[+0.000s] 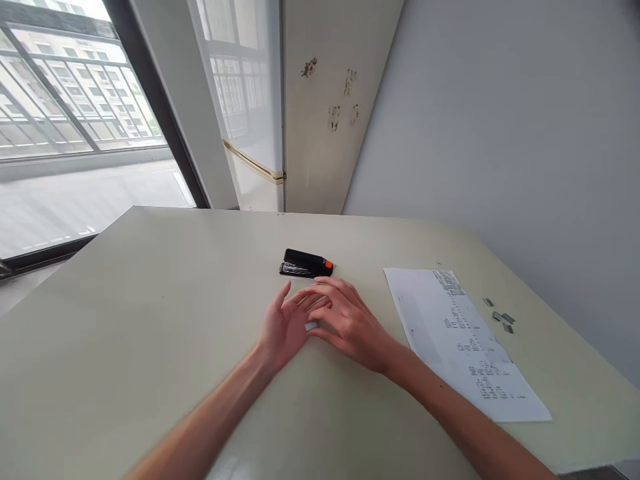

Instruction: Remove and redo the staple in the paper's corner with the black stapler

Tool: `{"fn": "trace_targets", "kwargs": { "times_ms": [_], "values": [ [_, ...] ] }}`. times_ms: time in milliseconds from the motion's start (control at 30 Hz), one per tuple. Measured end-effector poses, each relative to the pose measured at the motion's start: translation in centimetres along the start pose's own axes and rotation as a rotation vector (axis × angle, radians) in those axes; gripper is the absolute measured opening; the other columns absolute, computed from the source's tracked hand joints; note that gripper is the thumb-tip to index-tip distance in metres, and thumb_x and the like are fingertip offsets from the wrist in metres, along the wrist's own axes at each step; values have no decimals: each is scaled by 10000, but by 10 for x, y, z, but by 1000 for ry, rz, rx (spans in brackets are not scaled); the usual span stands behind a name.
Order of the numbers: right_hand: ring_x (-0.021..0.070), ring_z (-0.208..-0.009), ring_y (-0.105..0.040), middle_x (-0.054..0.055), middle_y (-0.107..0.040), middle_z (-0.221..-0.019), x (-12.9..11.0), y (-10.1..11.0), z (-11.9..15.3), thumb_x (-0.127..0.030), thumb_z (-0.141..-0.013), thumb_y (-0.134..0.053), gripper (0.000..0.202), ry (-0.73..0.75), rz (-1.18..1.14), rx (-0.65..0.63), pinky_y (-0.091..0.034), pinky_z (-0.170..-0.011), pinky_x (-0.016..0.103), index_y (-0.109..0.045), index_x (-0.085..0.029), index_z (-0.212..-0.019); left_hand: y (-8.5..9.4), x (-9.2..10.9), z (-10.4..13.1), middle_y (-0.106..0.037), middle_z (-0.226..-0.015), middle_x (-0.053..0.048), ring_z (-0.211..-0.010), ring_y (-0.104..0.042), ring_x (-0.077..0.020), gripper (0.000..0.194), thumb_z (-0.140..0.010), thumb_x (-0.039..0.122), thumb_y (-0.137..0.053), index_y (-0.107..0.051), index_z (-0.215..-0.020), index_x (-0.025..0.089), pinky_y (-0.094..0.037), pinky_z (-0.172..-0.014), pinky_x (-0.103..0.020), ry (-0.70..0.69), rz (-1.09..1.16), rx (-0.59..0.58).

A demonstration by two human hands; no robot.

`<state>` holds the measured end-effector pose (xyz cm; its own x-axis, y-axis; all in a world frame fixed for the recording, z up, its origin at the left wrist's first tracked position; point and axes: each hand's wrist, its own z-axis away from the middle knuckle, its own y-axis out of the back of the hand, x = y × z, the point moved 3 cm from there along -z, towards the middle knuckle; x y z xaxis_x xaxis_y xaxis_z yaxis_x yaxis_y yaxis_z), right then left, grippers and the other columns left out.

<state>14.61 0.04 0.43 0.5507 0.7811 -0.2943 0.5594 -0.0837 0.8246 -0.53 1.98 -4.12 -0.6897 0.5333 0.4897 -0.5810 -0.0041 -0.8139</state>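
My left hand (286, 329) is turned palm up, thumb out and fingers stretched open. Over its fingers reaches my right hand (349, 327), thumb and index finger closed on a small silvery strip of staples (311, 326); the strip is partly hidden. Just beyond the fingers lies a black stapler (309, 262) with an orange mark at its right end. Its upper arm is a little apart from its base at the left end.
A printed sheet of paper (453, 343) lies to the right on the pale table (150, 300). Several short staple strips (501, 318) are scattered beyond it. A wall (500, 120) borders the right side, and a white fridge (250, 100) stands behind the table.
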Motion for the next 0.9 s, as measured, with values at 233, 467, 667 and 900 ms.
{"fn": "trace_targets", "kwargs": {
  "times_ms": [233, 467, 667, 900],
  "values": [
    [296, -1344, -562, 48, -647, -1386, 69, 87, 119, -420, -1023, -616, 157, -536, 225, 248, -476, -1098, 523, -721, -306, -1051, -4, 1, -6, -676, -1395, -215, -1382, -591, -352, 462, -1032, 452, -511, -775, -1070, 75, -428, -1222, -444, -13, 18, 22],
    [371, -1225, -624, 135, -705, -1284, 148, 146, 283, -600, -961, -555, 394, -1002, 507, 311, -480, -988, 536, -741, -254, -998, -8, 3, -7, -691, -1370, -217, -1330, -636, -343, 402, -1024, 405, -543, -778, -1025, 79, -493, -1180, -436, -18, -7, 124],
    [396, -1156, -649, 148, -726, -1240, 167, 151, 340, -642, -951, -485, 465, -1127, 560, 316, -506, -856, 534, -742, -257, -997, -11, 4, -8, -734, -1281, -203, -1284, -668, -334, 393, -1031, 379, -527, -784, -998, 84, -517, -1158, -440, -33, -21, 193],
    [373, -1174, -664, 129, -712, -1278, 132, 139, 296, -624, -977, -480, 484, -1065, 490, 347, -543, -890, 518, -695, -244, -1186, -13, 6, -7, -708, -1350, -187, -1353, -617, -345, 289, -993, 304, -589, -797, -977, 103, -448, -1223, -456, -54, -93, 137]
  ]
}}
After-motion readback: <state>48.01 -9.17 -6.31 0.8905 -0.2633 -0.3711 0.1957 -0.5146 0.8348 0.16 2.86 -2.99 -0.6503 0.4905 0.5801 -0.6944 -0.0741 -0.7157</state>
